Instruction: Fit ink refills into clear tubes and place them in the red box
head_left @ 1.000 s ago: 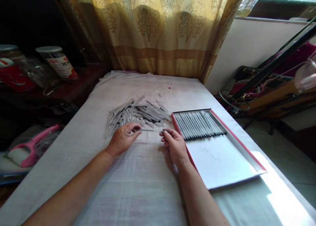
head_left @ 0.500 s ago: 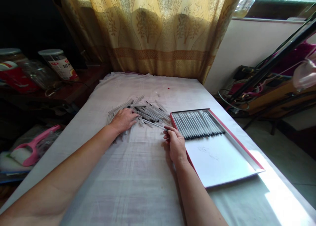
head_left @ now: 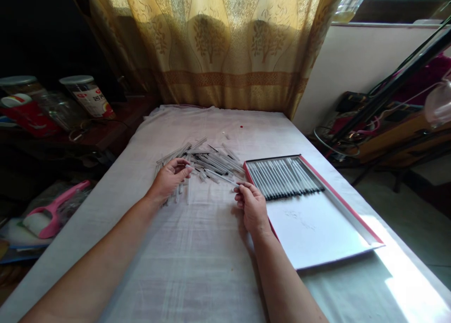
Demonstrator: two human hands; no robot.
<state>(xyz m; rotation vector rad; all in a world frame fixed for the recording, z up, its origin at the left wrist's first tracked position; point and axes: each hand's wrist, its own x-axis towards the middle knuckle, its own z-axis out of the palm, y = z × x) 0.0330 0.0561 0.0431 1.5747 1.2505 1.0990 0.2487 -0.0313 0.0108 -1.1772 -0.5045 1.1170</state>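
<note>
My right hand [head_left: 251, 205] pinches the near end of a slim clear pen [head_left: 221, 177], which points up and left toward a loose pile of clear pen parts [head_left: 218, 162]. Fingers and thumb of my left hand [head_left: 171, 175] are closed on a small pale piece [head_left: 188, 167] at the left side of the pile; its kind is too small to make out. Beside my right hand lies a shallow red-edged box lid [head_left: 338, 200] with a white inside. Several clear pens with black ends [head_left: 287, 177] lie side by side in its far part.
A white cloth [head_left: 183, 257] covers the table. Near its far edge lies a small red bit [head_left: 241, 126]. A dark shelf with a labelled jar [head_left: 92, 99] and a pink-handled tool [head_left: 56, 210] stand left; a patterned curtain [head_left: 211, 45] hangs behind.
My left hand has drawn back slightly from the pile, its fingers now pinched around a small pale piece. My right hand keeps the pen in nearly the same place.
</note>
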